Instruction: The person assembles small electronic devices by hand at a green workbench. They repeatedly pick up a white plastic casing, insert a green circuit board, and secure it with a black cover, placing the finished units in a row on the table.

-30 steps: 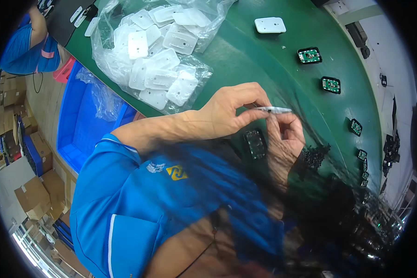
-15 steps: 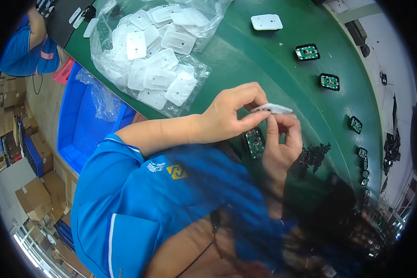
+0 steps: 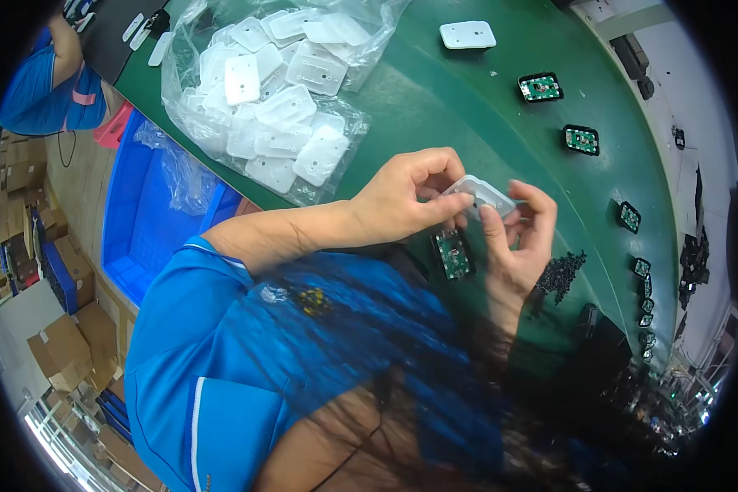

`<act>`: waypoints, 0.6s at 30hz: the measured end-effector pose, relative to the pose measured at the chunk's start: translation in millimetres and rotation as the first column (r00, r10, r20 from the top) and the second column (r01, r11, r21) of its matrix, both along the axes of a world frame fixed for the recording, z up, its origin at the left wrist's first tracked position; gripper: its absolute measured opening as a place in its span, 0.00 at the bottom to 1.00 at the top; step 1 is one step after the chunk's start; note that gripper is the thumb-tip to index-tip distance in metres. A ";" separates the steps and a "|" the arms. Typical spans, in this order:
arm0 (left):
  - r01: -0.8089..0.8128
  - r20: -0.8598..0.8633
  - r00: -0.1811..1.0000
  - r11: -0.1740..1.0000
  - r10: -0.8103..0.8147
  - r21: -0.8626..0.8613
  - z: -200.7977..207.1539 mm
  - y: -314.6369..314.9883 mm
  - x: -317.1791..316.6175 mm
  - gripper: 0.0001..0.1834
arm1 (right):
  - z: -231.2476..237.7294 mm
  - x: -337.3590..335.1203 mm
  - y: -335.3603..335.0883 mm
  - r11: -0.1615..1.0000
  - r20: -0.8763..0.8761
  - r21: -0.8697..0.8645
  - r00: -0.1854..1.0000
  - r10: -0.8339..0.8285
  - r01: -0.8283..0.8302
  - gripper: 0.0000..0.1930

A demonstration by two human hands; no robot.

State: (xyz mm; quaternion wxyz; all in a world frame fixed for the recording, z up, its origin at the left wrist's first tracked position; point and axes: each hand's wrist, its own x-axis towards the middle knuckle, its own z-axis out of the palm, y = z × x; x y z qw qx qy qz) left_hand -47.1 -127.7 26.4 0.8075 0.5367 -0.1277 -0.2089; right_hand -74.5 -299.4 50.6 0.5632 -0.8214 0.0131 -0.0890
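Both of my hands hold one white plastic cover (image 3: 485, 195) above the green belt (image 3: 435, 98). My left hand (image 3: 406, 201) pinches its near left edge with thumb and forefinger. My right hand (image 3: 518, 239) grips its right side, fingers curled up around it. Just below the cover, a black housing with a green circuit board (image 3: 452, 252) lies on the belt between my hands. Dark hair hangs across the lower part of the view and hides my right forearm.
A clear bag of several white covers (image 3: 275, 90) lies at the belt's left. One loose white cover (image 3: 467, 34) and a row of black housings with green boards (image 3: 580, 139) run along the belt's right. A pile of small black parts (image 3: 559, 275) sits by my right hand. Blue bin (image 3: 152, 217) below the belt; another person (image 3: 53, 78) far left.
The white cover was held edge-on a second ago; it has been turned so its flat face shows and brought lower, closer over the housing. My right fingers have shifted around its right side.
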 end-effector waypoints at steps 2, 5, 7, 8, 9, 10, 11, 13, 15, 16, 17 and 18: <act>0.021 -0.019 1.000 1.000 -0.021 -0.002 1.2 -0.4 0.0 0.05 | -4.8 3.0 -4.6 0.974 -0.091 0.188 0.985 0.147 -0.128 0.12; 0.037 -0.053 0.998 0.999 -0.036 0.032 3.5 -0.5 -0.4 0.05 | -5.9 3.1 -7.6 0.905 -0.224 0.411 0.950 0.219 -0.111 0.10; 0.063 -0.106 0.993 0.997 -0.059 0.037 4.7 1.1 1.2 0.05 | 0.7 6.1 -8.1 0.937 -0.300 0.335 0.931 0.208 -0.102 0.08; 0.075 -0.100 0.993 0.995 -0.068 0.060 5.2 1.9 2.5 0.05 | 3.7 7.4 -8.1 0.953 -0.320 0.281 0.926 0.202 -0.111 0.08; 0.087 -0.094 0.992 0.993 -0.079 0.082 5.2 2.4 4.3 0.05 | 4.7 8.2 -8.7 0.967 -0.338 0.225 0.921 0.193 -0.120 0.08; 0.100 -0.088 0.992 0.990 -0.091 0.103 4.8 2.7 6.1 0.06 | 2.4 8.7 -9.8 0.964 -0.315 0.230 0.927 0.205 -0.135 0.08; 0.108 -0.085 0.991 0.991 -0.101 0.082 3.2 2.8 7.5 0.06 | -0.1 8.5 -11.3 0.960 -0.293 0.247 0.934 0.203 -0.131 0.08; 0.113 -0.077 0.991 0.992 -0.109 0.051 -1.3 3.0 9.6 0.08 | -9.0 8.8 -14.2 0.947 -0.244 0.290 0.947 0.209 -0.134 0.09; 0.088 -0.104 0.992 0.987 -0.075 0.134 -3.1 2.5 16.7 0.09 | -18.0 11.3 -12.4 0.920 -0.304 0.383 0.931 0.204 -0.077 0.10; 0.078 -0.116 0.992 0.982 -0.059 0.171 -3.8 2.5 21.7 0.10 | -22.1 14.0 -11.8 0.905 -0.335 0.424 0.920 0.202 -0.044 0.11; 0.062 -0.070 0.996 0.965 -0.046 0.255 -5.2 3.4 28.1 0.10 | -27.6 17.7 -12.5 0.882 -0.292 0.465 0.929 0.229 -0.072 0.11; 0.047 -0.023 0.999 0.940 -0.041 0.338 -7.6 4.3 35.9 0.09 | -34.4 21.9 -13.8 0.857 -0.245 0.506 0.936 0.251 -0.098 0.12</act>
